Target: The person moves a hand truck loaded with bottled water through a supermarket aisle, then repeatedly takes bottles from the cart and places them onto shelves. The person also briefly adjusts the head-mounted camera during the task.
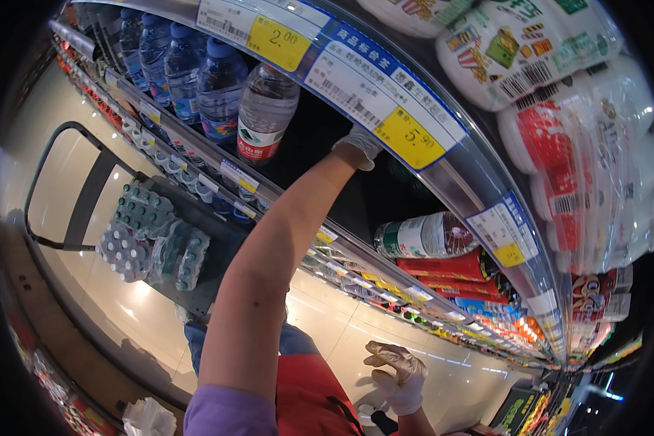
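My left arm reaches up into a dark gap on a shelf. The gloved left hand (360, 149) is partly behind the price-tag strip (341, 80), so its fingers are hidden. Left of the gap stands a large clear water bottle (267, 116) with a red, white and green label, beside several blue-capped bottles (218, 91). A clear bottle (429, 236) with a green and white label lies on its side to the right. Low at the right, my gloved right hand (398, 378) hangs away from the shelf, fingers loosely bent and apart, holding nothing.
A flat trolley (225, 243) on the tiled floor carries shrink-wrapped packs of bottles (152, 232). Plastic-wrapped white rolls (530, 54) fill the shelf above. Red packages (458, 280) sit beyond the lying bottle. A white plastic bag (149, 418) is at the lower left.
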Demonstrator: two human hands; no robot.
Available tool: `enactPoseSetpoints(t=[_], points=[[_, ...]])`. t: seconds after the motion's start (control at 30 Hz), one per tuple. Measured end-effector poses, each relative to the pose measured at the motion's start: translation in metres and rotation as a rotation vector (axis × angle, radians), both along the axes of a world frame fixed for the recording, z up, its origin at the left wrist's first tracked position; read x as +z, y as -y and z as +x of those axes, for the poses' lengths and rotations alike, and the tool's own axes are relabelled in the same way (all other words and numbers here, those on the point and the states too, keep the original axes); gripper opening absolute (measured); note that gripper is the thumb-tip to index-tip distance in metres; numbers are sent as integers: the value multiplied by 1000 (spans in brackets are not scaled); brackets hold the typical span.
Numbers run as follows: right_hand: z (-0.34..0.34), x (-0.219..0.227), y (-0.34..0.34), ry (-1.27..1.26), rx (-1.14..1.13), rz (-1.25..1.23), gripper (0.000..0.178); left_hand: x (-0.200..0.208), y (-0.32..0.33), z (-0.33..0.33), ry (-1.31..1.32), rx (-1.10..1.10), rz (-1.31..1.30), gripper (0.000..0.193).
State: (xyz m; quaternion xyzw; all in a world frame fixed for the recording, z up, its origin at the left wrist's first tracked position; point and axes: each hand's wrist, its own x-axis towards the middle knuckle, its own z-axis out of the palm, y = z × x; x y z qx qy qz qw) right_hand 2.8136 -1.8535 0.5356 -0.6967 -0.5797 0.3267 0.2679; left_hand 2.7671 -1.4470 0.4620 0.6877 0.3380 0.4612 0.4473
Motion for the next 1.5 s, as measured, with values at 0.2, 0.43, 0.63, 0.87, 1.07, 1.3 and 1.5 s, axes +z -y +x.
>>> enactPoseSetpoints(t=[0.2,0.43,0.63,0.87,1.07,1.3,1.5], points=[[15,-1,-31,76,150,64,20,-6,12,17,841,-388,-543,35],[6,-68,-68,-225,126,-177,22,-10,87,-29,183,365,49,52],[-47,-197,-112,334,696,286,24,-46,258,-156,343,853,-121,28],[-165,-270,-124,-116,954,-432,22,-119,395,-206,259,1359,-511,28],[-215,-293,-129,-161,958,-671,28,-145,434,-200,269,1420,-650,19],[-226,-290,-119,129,1272,-367,31,-144,448,-212,208,1347,-654,20],[-216,-325,-158,204,1173,-291,31,-165,468,-227,160,1258,-805,21]])
